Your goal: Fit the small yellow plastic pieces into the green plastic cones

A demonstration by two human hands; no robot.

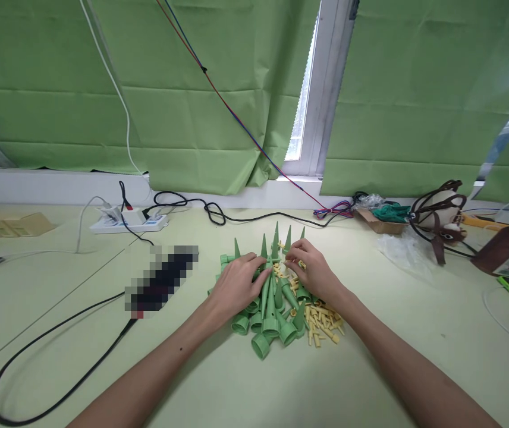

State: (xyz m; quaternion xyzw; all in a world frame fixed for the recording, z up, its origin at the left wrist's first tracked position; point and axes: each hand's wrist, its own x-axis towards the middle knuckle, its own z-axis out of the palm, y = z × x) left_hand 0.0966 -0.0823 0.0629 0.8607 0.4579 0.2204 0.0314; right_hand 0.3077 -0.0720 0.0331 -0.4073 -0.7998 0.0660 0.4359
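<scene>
A heap of green plastic spikes [271,318], hollow cones with wide round collars, lies on the table in front of me. Some stand upright with their points up, and others lie tipped over. My left hand [242,284] is at the left of the heap, its thumb and fingers closed around the narrow part of a green spike. Small pale-yellow plastic pieces [323,324] with thin stems are piled at the right and among the cones. Over them is my right hand [313,270], fingers curled in a pinch; what they hold is too small to make out.
Left of the heap lies a blurred dark device [163,282] with a black cable. A white power strip [129,223] sits at the back left. Clear plastic wrap [404,252], an open cardboard box [379,221] and a brown-strapped bag [442,214] are at the right.
</scene>
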